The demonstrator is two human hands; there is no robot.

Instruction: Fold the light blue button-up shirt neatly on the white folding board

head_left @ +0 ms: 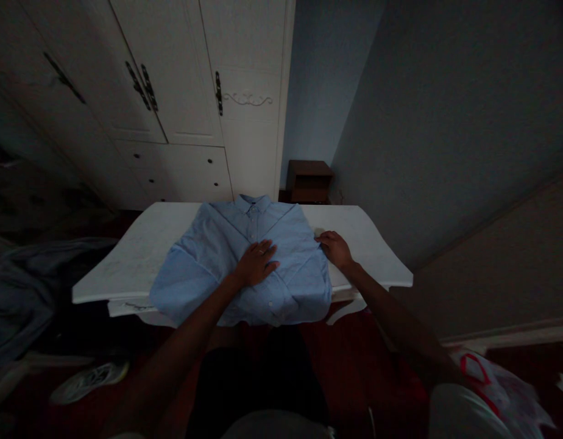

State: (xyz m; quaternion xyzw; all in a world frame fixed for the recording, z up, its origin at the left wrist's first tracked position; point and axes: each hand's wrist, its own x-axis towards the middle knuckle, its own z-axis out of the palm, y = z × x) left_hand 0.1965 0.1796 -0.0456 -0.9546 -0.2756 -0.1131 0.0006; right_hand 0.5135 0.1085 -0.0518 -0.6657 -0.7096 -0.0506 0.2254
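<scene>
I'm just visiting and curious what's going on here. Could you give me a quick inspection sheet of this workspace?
Surface: white table, bare on both sides of the shirt.
Job's things: light blue shirt lying buttoned, front up, collar away from the person, hem hanging over the near edge.
Clutter: dark cloth at left; a shoe on the floor; white plastic bag with red print at lower right.
Hands: left hand flat on the shirt's front; right hand at the shirt's right edge.
Cables: nothing seen.
Surroundings: dim room, white wardrobe behind, small brown nightstand in the corner, red floor.
</scene>
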